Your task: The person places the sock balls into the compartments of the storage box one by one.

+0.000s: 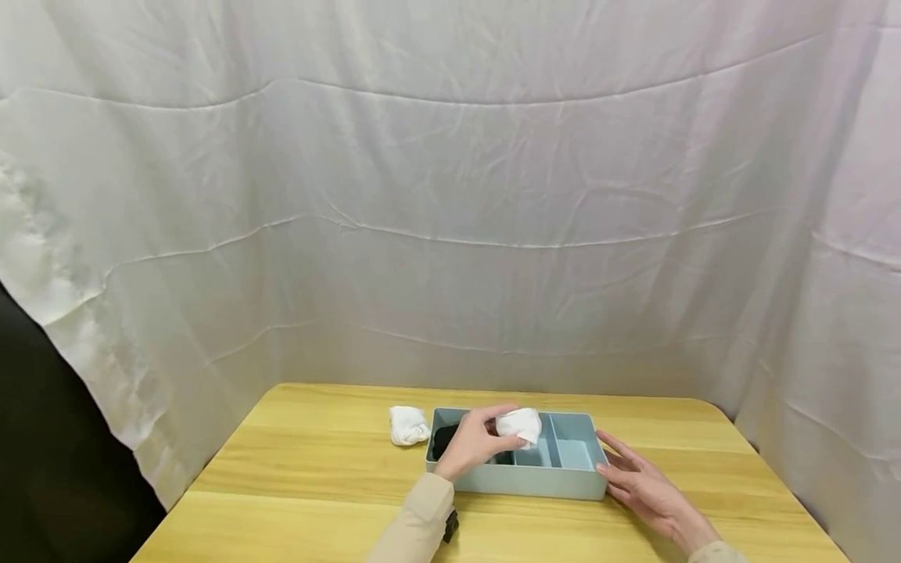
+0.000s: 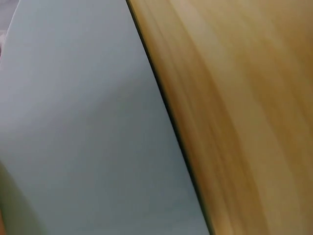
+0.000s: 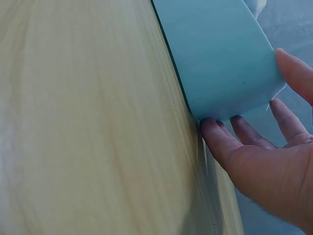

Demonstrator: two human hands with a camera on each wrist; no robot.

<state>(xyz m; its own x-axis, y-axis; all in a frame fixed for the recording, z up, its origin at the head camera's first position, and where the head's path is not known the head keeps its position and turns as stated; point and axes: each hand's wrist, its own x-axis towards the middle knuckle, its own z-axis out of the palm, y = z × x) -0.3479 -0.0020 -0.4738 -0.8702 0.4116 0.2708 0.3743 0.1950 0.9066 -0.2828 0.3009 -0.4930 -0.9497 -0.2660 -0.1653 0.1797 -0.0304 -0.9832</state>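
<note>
A pale blue divided box point(image 1: 529, 481) stands on the wooden table. Above its middle compartments my left hand point(image 1: 475, 442) pinches a white balled-up cloth point(image 1: 519, 426) between thumb and fingers. Dark, soft-looking cloth point(image 1: 443, 439) lies in the box's left compartment, partly hidden by that hand. At the box's right end, my right hand point(image 1: 646, 491) rests its spread, relaxed fingers against the wall and corner. The right wrist view shows those fingertips point(image 3: 212, 128) at the box corner. In the left wrist view only the box's wall point(image 2: 93, 117) and the tabletop appear.
Another white balled-up cloth point(image 1: 408, 425) lies on the table point(image 1: 310, 469) just left of the box. The rightmost compartment point(image 1: 576, 452) shows its bare floor. Pale curtains point(image 1: 493, 234) hang behind and on both sides of the table.
</note>
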